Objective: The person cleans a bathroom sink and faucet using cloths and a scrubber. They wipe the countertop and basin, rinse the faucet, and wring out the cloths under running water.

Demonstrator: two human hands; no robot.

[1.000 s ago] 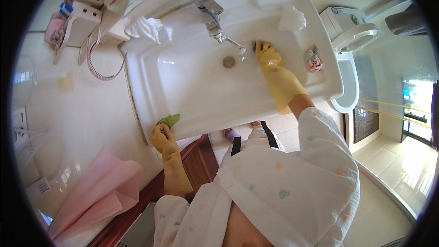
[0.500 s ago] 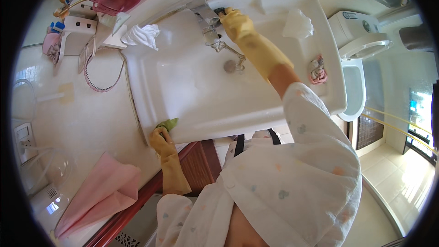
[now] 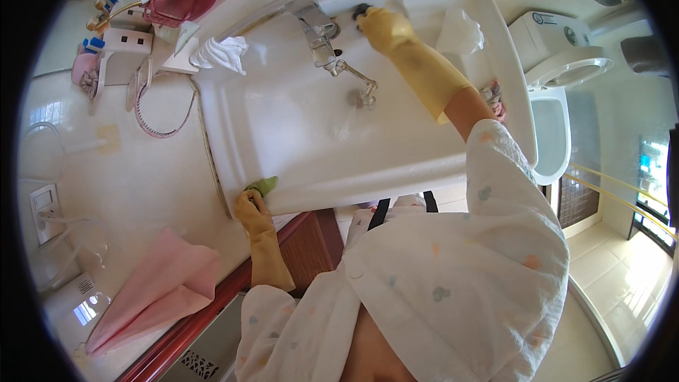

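Note:
Both of my hands wear yellow rubber gloves. My right hand [image 3: 387, 31] reaches to the far side of the white sink [image 3: 283, 138], right of the metal faucet [image 3: 320, 48]. Its fingers are closed on a small dark scrubber [image 3: 363, 10], mostly covered by the glove and pressed to the sink's back ledge. At the sink's near left corner, my left hand [image 3: 252, 213] grips a crumpled green cloth [image 3: 264, 185] against the rim. A swivel spout extension [image 3: 357, 78] hangs from the faucet over the drain.
A white cloth [image 3: 221, 54] lies on the left rim; a translucent white bag [image 3: 461, 32] and a pinkish scrunched cloth [image 3: 493, 99] are on the right. The left counter bears a headband [image 3: 159, 134], a pink cloth [image 3: 159, 290] and toothbrush holders [image 3: 126, 46]. A toilet [image 3: 552, 78] stands at the right.
My right hand has moved right along the back ledge, away from the faucet, with the dark scrubber. My left hand stays at the near left corner with the green cloth.

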